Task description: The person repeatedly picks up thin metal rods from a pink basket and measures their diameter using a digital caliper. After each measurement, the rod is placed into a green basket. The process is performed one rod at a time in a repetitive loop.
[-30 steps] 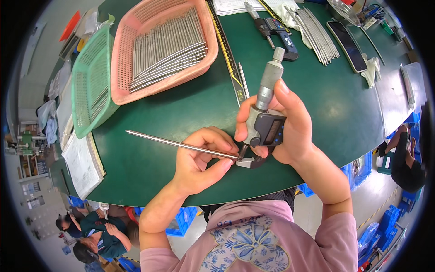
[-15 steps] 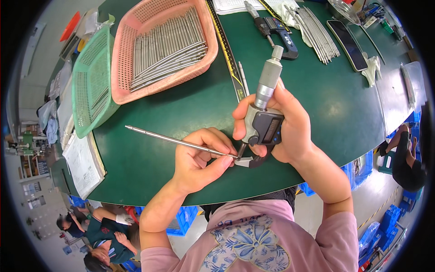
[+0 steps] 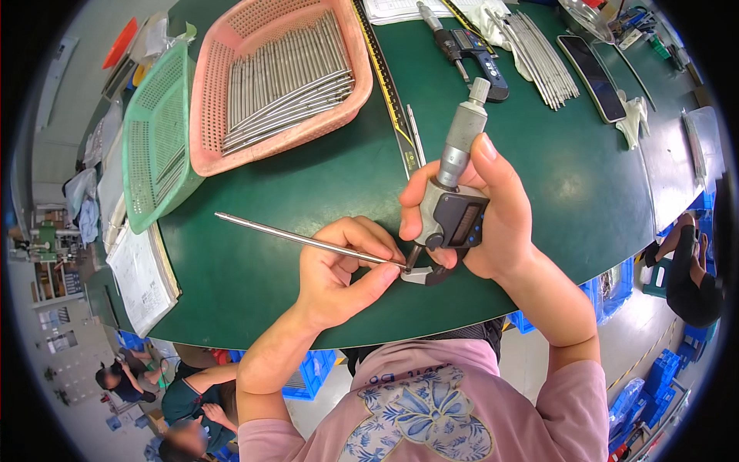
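Observation:
Between the thumb and fingers of my left hand (image 3: 342, 266) is a thin steel rod (image 3: 285, 236), slanting up to the left. Its near end sits at the measuring gap of a digital micrometer (image 3: 453, 212). My right hand (image 3: 500, 219) is wrapped round the micrometer's body, its thumb raised beside the grey barrel. The micrometer's dark display faces up, and its curved frame reaches down beside my left fingertips. Whether both measuring faces touch the rod is too small to tell.
A pink basket (image 3: 360, 92) full of steel rods stands far left, beside a green basket (image 3: 132, 165) with a few rods. Behind my right hand lie a second micrometer (image 3: 473, 58), several rods (image 3: 539, 65) on a cloth and a phone (image 3: 591, 77). Papers (image 3: 142, 281) lie at the left edge.
My right thumb has lifted and straightened away from the micrometer barrel. The micrometer has shifted slightly right. My left hand and the rod have barely moved. A person at lower left has shifted.

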Tool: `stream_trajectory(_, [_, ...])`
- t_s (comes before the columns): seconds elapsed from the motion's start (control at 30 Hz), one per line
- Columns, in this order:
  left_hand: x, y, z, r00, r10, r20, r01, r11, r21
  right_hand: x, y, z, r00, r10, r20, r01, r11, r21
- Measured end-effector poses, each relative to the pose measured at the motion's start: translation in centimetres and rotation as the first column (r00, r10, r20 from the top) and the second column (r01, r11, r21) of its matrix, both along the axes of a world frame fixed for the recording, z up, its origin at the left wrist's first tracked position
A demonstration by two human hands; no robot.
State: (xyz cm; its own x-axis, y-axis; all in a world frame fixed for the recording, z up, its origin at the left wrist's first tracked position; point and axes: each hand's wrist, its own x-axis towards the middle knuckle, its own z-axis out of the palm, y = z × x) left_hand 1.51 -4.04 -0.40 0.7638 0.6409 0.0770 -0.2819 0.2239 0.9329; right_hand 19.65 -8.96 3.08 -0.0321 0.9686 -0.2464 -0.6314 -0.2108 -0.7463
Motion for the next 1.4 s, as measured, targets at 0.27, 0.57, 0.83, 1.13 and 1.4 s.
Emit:
stream_trajectory(0.27, [0.27, -0.08, 0.22, 0.999, 0.020, 0.044, -0.022, 0.999, 0.032, 0.09, 0.12, -0.02, 0.999, -0.014, -0.034, 0.014, 1.000, -0.008])
stream_trajectory(0.57, [0.34, 0.02, 0.14, 0.999, 0.008, 0.053, -0.011, 0.999, 0.051, 0.09, 0.05, -0.01, 1.000, -0.012, -0.027, 0.012, 1.000, 0.001])
stream_trajectory(0.83, [0.10, 0.01, 0.08, 0.999, 0.030, 0.032, -0.032, 0.999, 0.039, 0.10, 0.21, -0.42, 0.998, -0.019, -0.063, 0.019, 1.000, -0.001])
stream_trajectory(1.13, [0.12, -0.17, -0.02, 0.998, 0.044, 0.033, -0.046, 0.998, 0.046, 0.03, 0.12, -0.16, 0.997, -0.015, -0.069, 0.015, 1.000, -0.002])
stream_trajectory(1.4, [0.17, -0.22, 0.08, 0.998, 0.063, 0.013, -0.064, 0.990, 0.124, -0.13, 0.16, -0.27, 0.998, -0.053, -0.032, 0.054, 0.998, 0.014])
